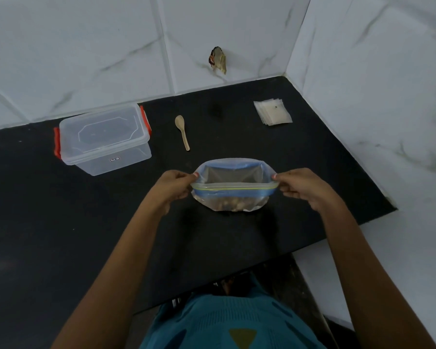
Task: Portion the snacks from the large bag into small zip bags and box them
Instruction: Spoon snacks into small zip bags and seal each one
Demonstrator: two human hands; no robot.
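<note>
Large clear zip bag with a blue seal strip (233, 172): located at the centre of the black worktop (61, 210), directly before the person, mouth held spread and facing up. Brown snacks (230, 204) lie pooled in its bottom, which appears to rest on the worktop.

Left grip (173, 186) pinches the left end of the seal strip and right grip (305, 188) pinches the right end. Both are closed on the bag, fingers curled.

Assessment: thin film, soft, with no stiffness of its own, and likely to slump once either end is released. The load looks light and sits low. The film is probably slippery. The thicker seal strip is the soundest place to hold, at its 2 ends as now, or at 1 side of the rim when scooping. The snacks may be brittle, so avoid squeezing the lower part.

Light wooden spoon (182, 131) lies beyond the bag. Stack of small clear zip bags (272, 112) sits at far right. Clear plastic box with orange latches (103, 139) stands to the left, lid on.
</note>
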